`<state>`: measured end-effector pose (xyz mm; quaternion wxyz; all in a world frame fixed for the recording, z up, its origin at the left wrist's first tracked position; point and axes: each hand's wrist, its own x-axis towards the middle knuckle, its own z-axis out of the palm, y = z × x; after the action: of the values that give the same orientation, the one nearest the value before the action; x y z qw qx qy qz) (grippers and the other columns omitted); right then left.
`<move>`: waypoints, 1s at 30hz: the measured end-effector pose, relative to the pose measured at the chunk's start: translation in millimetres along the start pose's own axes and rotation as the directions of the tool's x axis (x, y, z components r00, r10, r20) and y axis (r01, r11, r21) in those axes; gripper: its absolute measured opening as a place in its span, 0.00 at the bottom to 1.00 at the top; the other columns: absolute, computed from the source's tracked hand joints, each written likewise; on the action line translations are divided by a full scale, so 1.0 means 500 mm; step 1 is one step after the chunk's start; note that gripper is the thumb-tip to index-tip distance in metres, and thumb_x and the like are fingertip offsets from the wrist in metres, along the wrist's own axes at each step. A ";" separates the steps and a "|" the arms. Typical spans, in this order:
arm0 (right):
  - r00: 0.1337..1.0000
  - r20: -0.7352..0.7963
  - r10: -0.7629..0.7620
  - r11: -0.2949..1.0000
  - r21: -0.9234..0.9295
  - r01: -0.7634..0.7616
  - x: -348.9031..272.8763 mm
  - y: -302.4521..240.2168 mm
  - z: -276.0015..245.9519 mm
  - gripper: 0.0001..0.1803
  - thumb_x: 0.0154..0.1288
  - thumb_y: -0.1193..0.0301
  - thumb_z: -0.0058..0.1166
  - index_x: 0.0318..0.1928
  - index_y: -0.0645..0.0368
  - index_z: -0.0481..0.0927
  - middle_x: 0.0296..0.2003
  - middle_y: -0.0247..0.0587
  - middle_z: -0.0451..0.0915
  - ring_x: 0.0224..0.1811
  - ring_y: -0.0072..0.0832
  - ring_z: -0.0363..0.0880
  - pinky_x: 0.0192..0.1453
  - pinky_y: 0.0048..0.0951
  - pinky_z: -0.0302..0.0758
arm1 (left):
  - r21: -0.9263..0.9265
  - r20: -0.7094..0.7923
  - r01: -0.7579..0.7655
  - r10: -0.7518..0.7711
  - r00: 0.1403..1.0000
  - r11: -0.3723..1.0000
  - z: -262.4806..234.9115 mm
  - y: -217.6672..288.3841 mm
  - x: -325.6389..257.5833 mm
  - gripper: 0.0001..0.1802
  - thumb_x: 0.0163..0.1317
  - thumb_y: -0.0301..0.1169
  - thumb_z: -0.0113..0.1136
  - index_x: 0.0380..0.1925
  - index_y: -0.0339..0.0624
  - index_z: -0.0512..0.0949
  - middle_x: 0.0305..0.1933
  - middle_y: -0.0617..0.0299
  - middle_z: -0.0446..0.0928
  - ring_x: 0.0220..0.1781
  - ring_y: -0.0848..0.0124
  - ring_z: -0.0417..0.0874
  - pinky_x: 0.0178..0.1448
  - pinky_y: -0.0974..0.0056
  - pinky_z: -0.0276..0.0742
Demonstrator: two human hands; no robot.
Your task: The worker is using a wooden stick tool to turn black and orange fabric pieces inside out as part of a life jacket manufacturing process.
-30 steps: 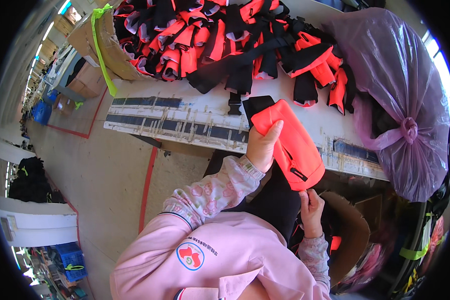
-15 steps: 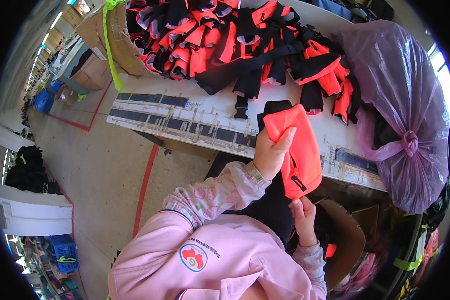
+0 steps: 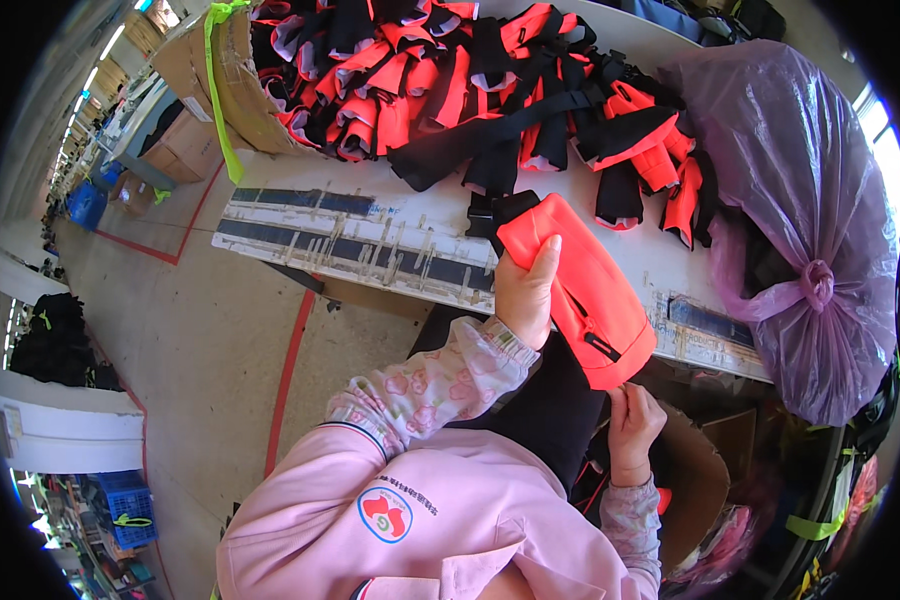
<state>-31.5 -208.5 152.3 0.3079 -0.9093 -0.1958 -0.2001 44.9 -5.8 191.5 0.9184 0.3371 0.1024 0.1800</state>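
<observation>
A bright orange-red waist pouch (image 3: 602, 300) with a black zip and black strap is held in the air before the table's near edge. My left hand (image 3: 526, 295) grips its upper left side, thumb lying across the front. At the lower end of the pouch, my right hand (image 3: 634, 425) has its fingers pinched together at the bottom edge; the exact bit between the fingertips is too small to make out. Beyond my left hand, the pouch's black strap and a black buckle (image 3: 481, 215) rest at the table.
A heap of orange and black pouches (image 3: 420, 85) spreads over the white taped table (image 3: 370, 235), beside a cardboard box (image 3: 210, 85). A knotted purple plastic bag (image 3: 810, 220) stands at the right. Below the table on the right is an opened cardboard box (image 3: 705, 480).
The pouch has tilted, its upper end shifting left and its lower end right. My left hand moved slightly left and up; my right hand moved right, staying at the pouch's lower edge.
</observation>
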 end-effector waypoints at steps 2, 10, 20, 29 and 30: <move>0.999 0.035 0.024 0.997 0.067 -0.026 -0.001 -0.001 0.005 0.11 0.57 0.70 0.57 0.24 0.63 0.73 0.17 0.41 0.71 0.17 0.33 0.71 0.22 0.32 0.66 | 0.026 0.031 -0.031 0.030 0.999 0.999 0.004 0.000 -0.003 0.10 0.63 0.31 0.55 0.41 0.38 0.74 0.37 0.67 0.76 0.37 0.79 0.75 0.43 0.70 0.73; 0.554 0.831 0.057 0.173 0.538 -0.825 -0.021 0.036 0.004 0.20 0.68 0.60 0.46 0.22 0.60 0.75 0.10 0.24 0.62 0.10 0.12 0.54 0.16 0.17 0.47 | 0.157 0.234 -0.047 0.009 0.972 0.986 0.012 0.017 -0.033 0.10 0.64 0.31 0.54 0.42 0.37 0.73 0.37 0.68 0.75 0.37 0.81 0.74 0.43 0.72 0.72; 0.840 0.509 0.190 0.661 0.567 -0.493 -0.053 0.028 0.049 0.20 0.68 0.64 0.45 0.22 0.63 0.74 0.13 0.29 0.68 0.14 0.18 0.64 0.20 0.20 0.59 | 0.187 0.175 -0.076 0.043 0.984 0.979 -0.012 0.012 -0.037 0.08 0.63 0.29 0.54 0.40 0.38 0.74 0.35 0.70 0.75 0.35 0.84 0.72 0.41 0.74 0.71; 0.936 0.086 0.342 0.901 0.255 -0.352 -0.193 0.203 -0.099 0.14 0.59 0.71 0.52 0.19 0.65 0.71 0.15 0.43 0.67 0.17 0.31 0.66 0.23 0.30 0.63 | 0.014 0.081 0.038 -0.039 0.996 0.999 -0.009 0.034 0.035 0.13 0.62 0.37 0.54 0.44 0.44 0.72 0.40 0.63 0.76 0.39 0.72 0.79 0.44 0.63 0.76; 0.906 0.012 0.423 0.895 0.149 -0.420 -0.228 0.247 -0.152 0.11 0.60 0.75 0.47 0.20 0.64 0.72 0.15 0.42 0.67 0.19 0.31 0.67 0.25 0.29 0.64 | 0.008 0.174 0.074 -0.074 0.982 0.997 0.014 0.051 0.039 0.14 0.64 0.38 0.52 0.45 0.41 0.72 0.42 0.59 0.77 0.43 0.67 0.79 0.45 0.59 0.78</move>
<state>-87.1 -374.0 93.0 0.4128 -0.9025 -0.0054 -0.1228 58.2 16.0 212.1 0.9296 0.3482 0.0343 0.1156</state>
